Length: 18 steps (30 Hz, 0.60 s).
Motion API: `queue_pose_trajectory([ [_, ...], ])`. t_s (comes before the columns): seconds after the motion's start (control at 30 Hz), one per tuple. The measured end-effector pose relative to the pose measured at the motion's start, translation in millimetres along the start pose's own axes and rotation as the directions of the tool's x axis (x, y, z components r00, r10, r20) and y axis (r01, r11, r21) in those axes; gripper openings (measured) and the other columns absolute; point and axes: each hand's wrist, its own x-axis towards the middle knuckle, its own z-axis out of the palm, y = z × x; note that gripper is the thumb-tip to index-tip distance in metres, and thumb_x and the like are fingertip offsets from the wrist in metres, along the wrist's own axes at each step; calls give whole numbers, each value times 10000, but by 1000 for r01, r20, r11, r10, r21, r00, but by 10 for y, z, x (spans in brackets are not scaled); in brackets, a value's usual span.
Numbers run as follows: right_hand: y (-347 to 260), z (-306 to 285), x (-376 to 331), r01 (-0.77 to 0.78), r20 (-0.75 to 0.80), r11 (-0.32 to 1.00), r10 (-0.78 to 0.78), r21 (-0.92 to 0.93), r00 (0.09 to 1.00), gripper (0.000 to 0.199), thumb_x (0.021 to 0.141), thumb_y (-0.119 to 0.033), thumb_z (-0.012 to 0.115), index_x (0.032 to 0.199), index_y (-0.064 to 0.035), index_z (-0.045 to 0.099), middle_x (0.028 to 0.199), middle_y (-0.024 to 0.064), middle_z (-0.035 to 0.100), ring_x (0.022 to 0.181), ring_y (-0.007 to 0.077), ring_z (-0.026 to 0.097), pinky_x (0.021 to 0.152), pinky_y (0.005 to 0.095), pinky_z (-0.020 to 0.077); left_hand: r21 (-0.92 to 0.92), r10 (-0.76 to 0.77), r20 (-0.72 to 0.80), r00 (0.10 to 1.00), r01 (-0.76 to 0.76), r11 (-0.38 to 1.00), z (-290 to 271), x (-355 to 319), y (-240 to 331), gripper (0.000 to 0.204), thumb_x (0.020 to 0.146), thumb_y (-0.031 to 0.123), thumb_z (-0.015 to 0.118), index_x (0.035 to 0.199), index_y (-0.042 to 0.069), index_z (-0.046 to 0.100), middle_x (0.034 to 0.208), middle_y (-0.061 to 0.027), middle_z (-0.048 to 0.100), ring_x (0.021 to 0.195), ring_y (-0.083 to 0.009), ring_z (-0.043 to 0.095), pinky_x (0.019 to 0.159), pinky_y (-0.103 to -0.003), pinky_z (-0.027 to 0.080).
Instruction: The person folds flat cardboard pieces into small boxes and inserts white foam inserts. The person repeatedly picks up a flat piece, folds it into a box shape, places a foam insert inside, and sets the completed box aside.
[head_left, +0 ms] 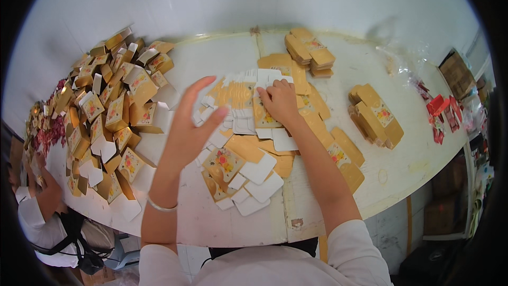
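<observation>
My left hand [185, 127] is raised above the table, thumb and fingers apart, with nothing in it. My right hand [279, 101] bends its fingers over a flat gold carton [265, 115] with a floral print and presses on it. A fanned row of flat cartons [233, 94] with white flaps overlaps to the left of that hand. Nearer to me lies a loose pile of flat floral cartons [225, 163], some showing white flaps. More flat gold cartons [317, 122] lie partly under my right forearm.
A large heap of folded gold boxes [114, 111] covers the table's left side. Stacks of flat cartons stand at the back [312, 53] and right [377, 116]. Red packaging [442, 108] and clear plastic [405, 63] lie at far right. Another person [47, 201] sits at lower left.
</observation>
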Motion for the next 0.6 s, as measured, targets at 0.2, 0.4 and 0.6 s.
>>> queue_pose_trajectory([
  [0.2,-537,-680,289,106,-281,922,3,372,960,282,755,-133,591,514,-11,510,666,76,450,677,241,412,663,341,333,-624,-236,356,904,418,660,445,110,-149,697,794,327,604,1330,69,240,1254,-117,389,1179,-189,366,954,-323,320],
  [0.4,-1015,-1179,195,415,-391,742,-223,527,893,150,743,-24,532,594,-15,521,782,89,486,809,243,451,868,381,342,-689,-7,575,818,488,536,378,6,-83,743,677,203,710,1271,28,299,1037,-48,505,911,-111,519,757,-259,448],
  [0.6,-981,-1299,305,6,-103,196,491,981,865,246,826,-180,529,1032,-48,513,948,74,537,912,193,505,850,372,389,-759,-16,125,992,106,642,398,34,68,773,696,116,715,1286,29,224,1172,-109,458,1080,-212,476,882,-351,423],
])
